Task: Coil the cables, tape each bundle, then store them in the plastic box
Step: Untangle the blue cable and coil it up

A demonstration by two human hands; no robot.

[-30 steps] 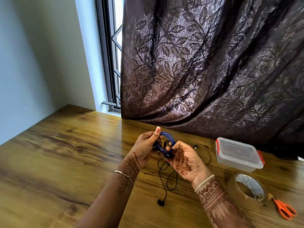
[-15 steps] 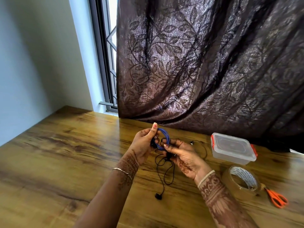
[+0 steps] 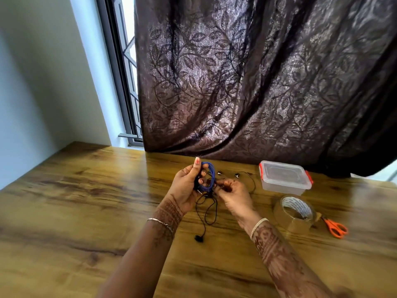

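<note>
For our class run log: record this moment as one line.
coiling | left hand holds blue cable coil | right hand pinches it | plastic box lidded

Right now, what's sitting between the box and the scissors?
The tape roll lies between the box and the scissors, as the head view shows.

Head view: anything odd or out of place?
Nothing spilled or damaged. Only the thin black earphone cable sprawls uncoiled on the wooden table, below the left hand gripping the blue cable coil.
</note>
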